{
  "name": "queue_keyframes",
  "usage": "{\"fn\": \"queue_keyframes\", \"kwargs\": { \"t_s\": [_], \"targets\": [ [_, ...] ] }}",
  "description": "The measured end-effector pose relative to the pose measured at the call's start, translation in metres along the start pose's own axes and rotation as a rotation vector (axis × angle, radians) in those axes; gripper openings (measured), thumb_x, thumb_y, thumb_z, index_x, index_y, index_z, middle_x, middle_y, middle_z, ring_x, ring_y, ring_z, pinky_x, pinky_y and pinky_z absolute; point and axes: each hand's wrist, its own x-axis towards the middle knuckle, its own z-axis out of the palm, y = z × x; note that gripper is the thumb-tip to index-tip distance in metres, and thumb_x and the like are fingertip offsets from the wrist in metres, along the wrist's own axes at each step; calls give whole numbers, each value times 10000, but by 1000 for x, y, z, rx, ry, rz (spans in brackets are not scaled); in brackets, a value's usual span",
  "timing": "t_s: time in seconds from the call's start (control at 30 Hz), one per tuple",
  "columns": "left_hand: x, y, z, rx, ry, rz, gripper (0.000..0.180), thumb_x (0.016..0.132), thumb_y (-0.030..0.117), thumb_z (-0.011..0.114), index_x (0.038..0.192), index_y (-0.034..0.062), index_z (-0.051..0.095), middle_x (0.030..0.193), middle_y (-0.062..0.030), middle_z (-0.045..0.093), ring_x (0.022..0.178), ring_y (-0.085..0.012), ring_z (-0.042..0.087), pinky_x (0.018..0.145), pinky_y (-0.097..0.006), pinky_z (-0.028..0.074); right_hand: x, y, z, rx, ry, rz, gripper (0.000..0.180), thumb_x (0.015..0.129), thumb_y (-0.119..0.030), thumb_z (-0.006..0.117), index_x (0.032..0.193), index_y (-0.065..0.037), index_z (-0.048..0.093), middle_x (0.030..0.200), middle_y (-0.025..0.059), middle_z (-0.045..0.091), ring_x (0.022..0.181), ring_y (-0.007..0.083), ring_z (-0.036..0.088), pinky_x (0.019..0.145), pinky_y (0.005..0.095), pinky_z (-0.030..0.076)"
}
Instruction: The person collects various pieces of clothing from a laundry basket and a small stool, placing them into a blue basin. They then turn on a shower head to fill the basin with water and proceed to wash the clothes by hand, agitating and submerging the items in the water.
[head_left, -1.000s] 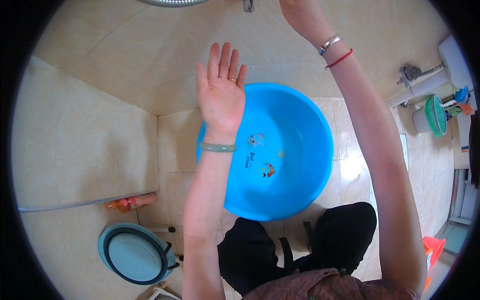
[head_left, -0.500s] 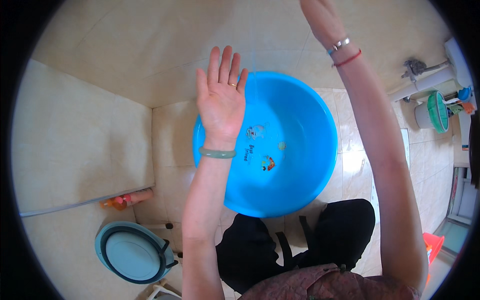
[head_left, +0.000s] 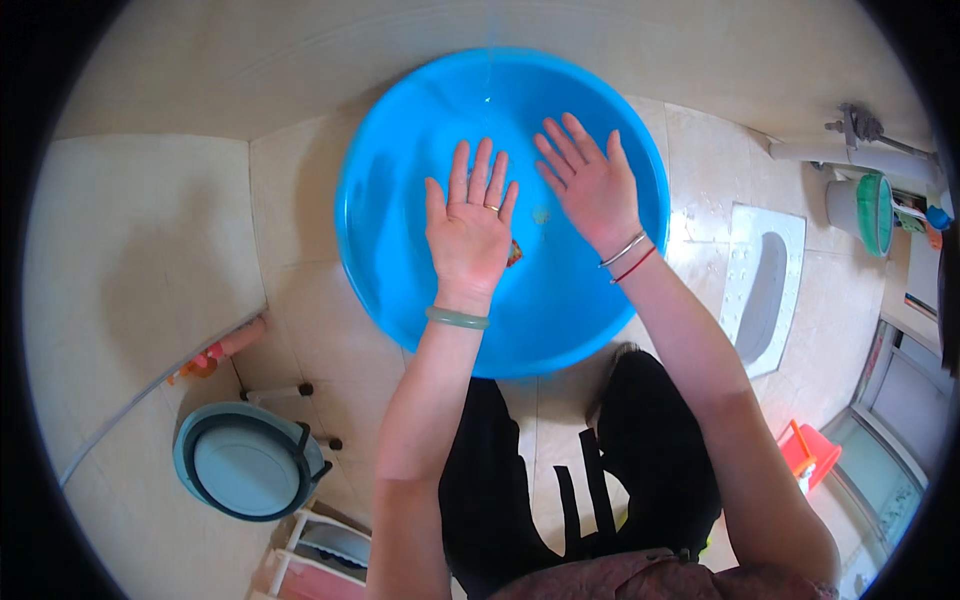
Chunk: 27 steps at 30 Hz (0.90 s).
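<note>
Both hands (head_left: 470,243) (head_left: 600,200) outstretched, palms up, over a blue basin (head_left: 565,315)

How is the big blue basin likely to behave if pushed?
The round blue basin looks like moulded plastic, so it is probably fairly stiff. Being wide, it may slide on the tiled floor rather than tip. The thin water stream falling in would likely make it heavier.

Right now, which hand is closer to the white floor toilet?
Right. The right hand is left of the toilet, over the tub; the left hand is farther left, over the tub too.
</note>
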Motion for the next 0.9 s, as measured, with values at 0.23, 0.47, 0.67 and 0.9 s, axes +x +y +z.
{"fn": "queue_keyframes", "kwargs": {
  "t_s": [0.23,0.47,0.67,0.9],
  "targets": [
    [-46,-22,18,-172,77,-38,648,1019,569,229,1488,142,364,1564,-65,327,1461,-281,248,1200,-476,177,-56,12,20,202,48,81,748,993,-624,283,1528,-102,258,1558,120,316,1427,307,310,1174,467,218],
    [-73,-17,62,-124,87,-34,660,1013,579,235,1502,148,334,1573,-67,308,1473,-288,221,1200,-491,164,-89,-13,47,275,99,74,756,986,-636,297,1516,-98,292,1551,120,331,1418,304,323,1151,459,249],
    [-93,-13,107,-49,103,-41,629,1013,555,292,1499,159,344,1577,-69,301,1477,-285,214,1199,-499,150,-124,-38,69,373,104,71,730,989,-616,331,1504,-100,318,1537,113,360,1408,294,342,1139,449,265],
    [-137,-16,165,-48,121,-89,565,1015,526,342,1499,233,350,1583,-61,289,1477,-285,212,1198,-519,148,-176,-82,100,320,131,71,653,989,-502,462,1490,-104,335,1521,93,385,1390,288,368,1137,451,278]
  ]
}}
